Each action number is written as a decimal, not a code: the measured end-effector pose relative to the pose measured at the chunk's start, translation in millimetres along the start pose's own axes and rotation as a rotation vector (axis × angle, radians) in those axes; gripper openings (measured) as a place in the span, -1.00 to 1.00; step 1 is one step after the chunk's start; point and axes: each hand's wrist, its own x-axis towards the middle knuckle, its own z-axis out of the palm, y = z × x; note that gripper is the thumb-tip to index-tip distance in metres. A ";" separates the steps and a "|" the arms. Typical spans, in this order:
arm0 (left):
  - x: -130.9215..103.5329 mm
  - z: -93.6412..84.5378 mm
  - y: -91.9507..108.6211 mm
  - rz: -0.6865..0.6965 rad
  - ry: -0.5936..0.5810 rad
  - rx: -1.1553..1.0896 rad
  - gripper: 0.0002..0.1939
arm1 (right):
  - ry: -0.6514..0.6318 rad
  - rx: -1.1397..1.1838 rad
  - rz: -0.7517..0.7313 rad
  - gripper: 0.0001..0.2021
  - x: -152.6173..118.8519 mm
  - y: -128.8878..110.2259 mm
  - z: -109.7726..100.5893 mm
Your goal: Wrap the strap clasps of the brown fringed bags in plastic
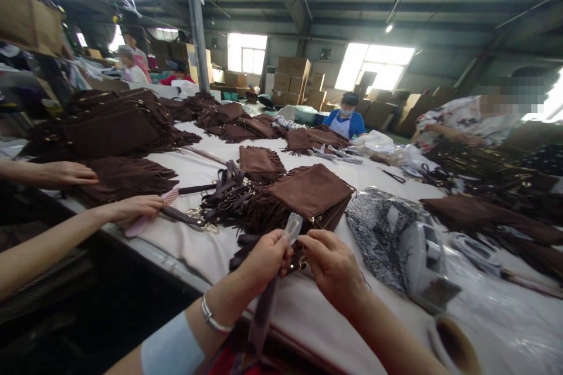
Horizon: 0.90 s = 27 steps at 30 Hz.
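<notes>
Pinches glossy clear plastic [294,225] in the left hand [269,255], above a long, flat strap [265,312]. Curls the right hand [333,268] just beside; cannot tell whether gripping anything. Holds the plastic before a rectangular, matte brown, fringed pouch [310,192].

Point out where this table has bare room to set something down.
Bare pale cloth shows between the pink comb and the left hand; another patch lies between the nearest fringed pouch and the strap loop. Crowded: the strap heap and the right side, with its clear plastic.
</notes>
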 end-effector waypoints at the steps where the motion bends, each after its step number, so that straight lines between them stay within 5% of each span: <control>1: -0.2 -0.5 -0.3 0.012 -0.002 0.018 -0.68 | -0.026 -0.089 -0.074 -0.73 10.0 1.1 -2.0; 6: -2.7 -7.9 1.3 0.076 0.007 0.231 -0.75 | -0.174 -0.272 -0.241 -0.88 41.8 1.1 -0.2; 13: -4.9 -15.5 -3.1 0.478 0.139 0.841 -0.81 | -0.364 -0.337 -0.232 -0.89 58.1 -0.6 -0.8; 23: -0.6 -17.3 -14.3 0.481 0.168 0.964 -0.77 | -0.554 -0.381 -0.187 -0.87 82.7 -6.8 -0.7; 27: -3.3 -16.9 -10.2 0.335 0.069 0.733 -0.70 | -0.529 -0.333 -0.201 -0.82 77.0 -3.1 1.0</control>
